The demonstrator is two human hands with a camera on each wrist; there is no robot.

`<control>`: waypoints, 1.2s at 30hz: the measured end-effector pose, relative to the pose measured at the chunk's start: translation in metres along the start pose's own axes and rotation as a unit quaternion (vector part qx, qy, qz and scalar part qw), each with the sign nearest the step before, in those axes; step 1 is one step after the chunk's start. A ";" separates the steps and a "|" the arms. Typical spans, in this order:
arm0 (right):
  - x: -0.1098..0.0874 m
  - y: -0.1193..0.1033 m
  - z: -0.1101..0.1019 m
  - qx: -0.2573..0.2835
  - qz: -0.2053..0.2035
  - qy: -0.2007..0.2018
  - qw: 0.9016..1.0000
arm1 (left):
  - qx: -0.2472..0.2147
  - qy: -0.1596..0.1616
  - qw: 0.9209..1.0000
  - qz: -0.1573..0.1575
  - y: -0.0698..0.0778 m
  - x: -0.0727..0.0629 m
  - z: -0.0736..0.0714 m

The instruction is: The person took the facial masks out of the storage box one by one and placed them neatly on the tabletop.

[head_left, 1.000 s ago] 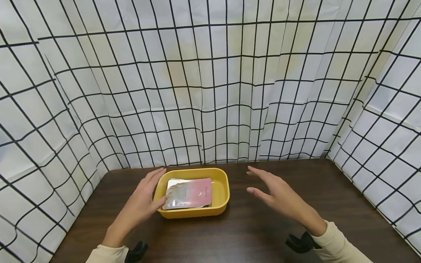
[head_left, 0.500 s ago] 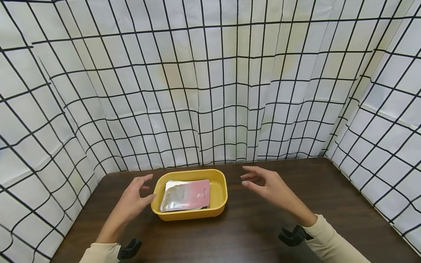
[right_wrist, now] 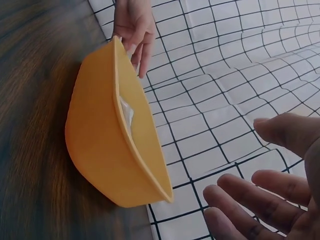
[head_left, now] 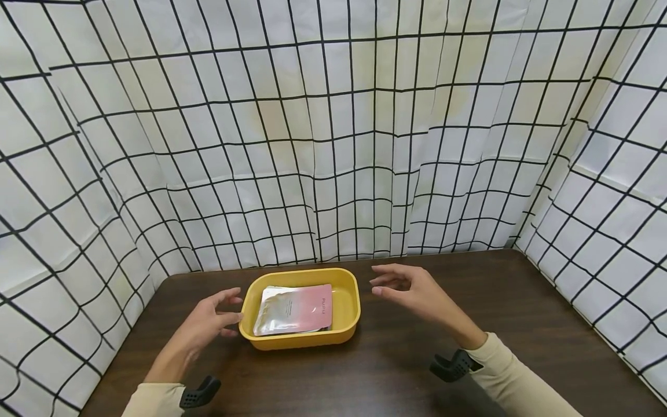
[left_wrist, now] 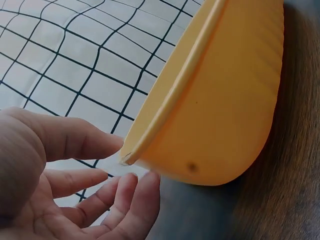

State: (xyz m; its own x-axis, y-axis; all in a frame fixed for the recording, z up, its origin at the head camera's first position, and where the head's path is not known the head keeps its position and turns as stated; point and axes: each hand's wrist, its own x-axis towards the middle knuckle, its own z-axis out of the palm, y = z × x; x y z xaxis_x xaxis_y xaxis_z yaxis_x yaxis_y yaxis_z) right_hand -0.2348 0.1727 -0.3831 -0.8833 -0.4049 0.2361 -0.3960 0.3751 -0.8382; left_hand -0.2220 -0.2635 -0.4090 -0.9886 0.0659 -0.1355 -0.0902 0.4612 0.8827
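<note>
A yellow plastic tray (head_left: pixel 346 313) with rounded corners stands on the dark wooden table. Flat inside lies a pink and silver sachet (head_left: pixel 299 310), with the edges of others showing beneath it. My left hand (head_left: pixel 204 321) is at the tray's left end; in the left wrist view its thumb tip is right at the rim, with the loosely bent fingers below. To the right of the tray, a gap away, my right hand (head_left: pixel 414 292) hovers with relaxed fingers and holds nothing. The right wrist view shows that hand (right_wrist: pixel 270 200) facing the tray's side.
White cloth (head_left: pixel 333 145) with a black grid hangs behind the table and along both sides. Brown tabletop (head_left: pixel 521 324) extends right of the tray and in front of it. A black wrist mount (head_left: pixel 452 366) sits at each cream sleeve.
My left hand has drawn back from over the tray's left end and lowered to its outer side. The right hand has shifted left, closer to the tray. The sachet stays inside.
</note>
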 end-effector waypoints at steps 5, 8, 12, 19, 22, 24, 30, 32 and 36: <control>0.007 0.000 0.007 -0.003 0.006 -0.003 1.000 | -0.044 -0.007 0.999 -0.010 -0.003 0.001 0.001; 0.010 0.000 0.012 -0.010 0.010 -0.003 1.000 | -0.056 -0.003 0.998 -0.024 -0.005 0.002 0.004; 0.016 0.000 0.018 -0.011 0.026 -0.007 1.000 | -0.070 0.001 0.997 -0.037 -0.007 0.003 0.006; 0.028 0.001 0.027 0.041 0.053 -0.034 0.997 | -0.112 -0.003 0.992 -0.056 -0.011 0.005 0.005; 0.033 0.002 0.030 0.062 0.065 -0.042 0.995 | -0.131 -0.008 0.989 -0.069 -0.012 0.006 0.004; 0.036 0.002 0.033 0.070 0.072 -0.044 0.994 | -0.146 -0.012 0.986 -0.074 -0.012 0.007 0.004; 0.047 0.001 0.043 0.096 0.102 -0.043 0.989 | -0.177 -0.018 0.981 -0.083 -0.012 0.009 0.003; 0.050 0.001 0.046 0.101 0.111 -0.043 0.988 | -0.186 -0.019 0.978 -0.087 -0.012 0.008 0.002; 0.055 -0.001 0.050 0.102 0.127 -0.048 0.985 | -0.200 -0.019 0.975 -0.099 -0.011 0.009 0.002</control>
State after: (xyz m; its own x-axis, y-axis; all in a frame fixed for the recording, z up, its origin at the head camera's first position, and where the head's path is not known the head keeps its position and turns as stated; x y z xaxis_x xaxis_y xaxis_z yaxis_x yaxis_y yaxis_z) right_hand -0.2706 0.1078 -0.3940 -0.9155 -0.4008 -0.0339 -0.0978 0.3035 -0.9478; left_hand -0.2300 -0.2659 -0.4212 -0.9427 0.0461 -0.3305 -0.3258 0.0872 0.9414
